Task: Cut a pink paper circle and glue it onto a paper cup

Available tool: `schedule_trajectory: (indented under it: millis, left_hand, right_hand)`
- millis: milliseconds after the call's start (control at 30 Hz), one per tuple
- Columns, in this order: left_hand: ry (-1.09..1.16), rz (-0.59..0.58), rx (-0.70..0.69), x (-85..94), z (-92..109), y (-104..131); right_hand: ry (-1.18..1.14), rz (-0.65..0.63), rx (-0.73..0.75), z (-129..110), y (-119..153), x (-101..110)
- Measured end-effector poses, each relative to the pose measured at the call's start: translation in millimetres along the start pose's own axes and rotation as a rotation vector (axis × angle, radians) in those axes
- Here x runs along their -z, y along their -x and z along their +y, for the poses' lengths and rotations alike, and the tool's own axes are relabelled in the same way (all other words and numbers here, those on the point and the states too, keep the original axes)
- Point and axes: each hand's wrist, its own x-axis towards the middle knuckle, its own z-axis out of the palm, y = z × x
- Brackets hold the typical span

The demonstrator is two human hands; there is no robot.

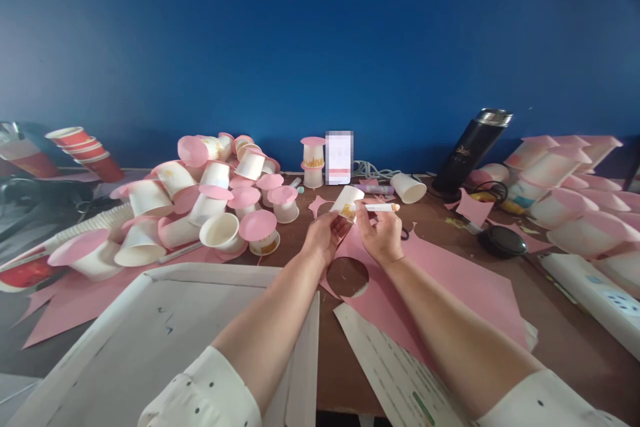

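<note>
My left hand (326, 235) is closed around a white paper cup (349, 198), which lies tilted and shows a yellow-brown pattern. In my right hand (381, 233) is a white marker (379, 207) with an orange end pointing right; its other end is hidden behind my fingers by the cup. Below both hands lies a pink paper sheet (450, 273) with a round hole cut out of it. Two stacked cups with pink discs (313, 159) stand against the wall beyond my hands. Another white cup (409, 187) rests on its side to the right.
Many cups with pink discs (258, 225) crowd the left. A white tray (200, 273) sits front left. A phone (339, 157) leans on the wall. On the right are a black flask (470, 153), a round black object (502, 241), a power strip (595, 293) and more pink-topped cups (590, 207).
</note>
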Motion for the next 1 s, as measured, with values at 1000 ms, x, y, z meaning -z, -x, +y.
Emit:
schedule_trajectory:
  millis: [1000]
  left_hand:
    - [0.035,0.032,0.062,0.3,4.2,-2.1]
  right_hand:
    - [0.014,-0.008,-0.003,-1.4,-0.5,1.1]
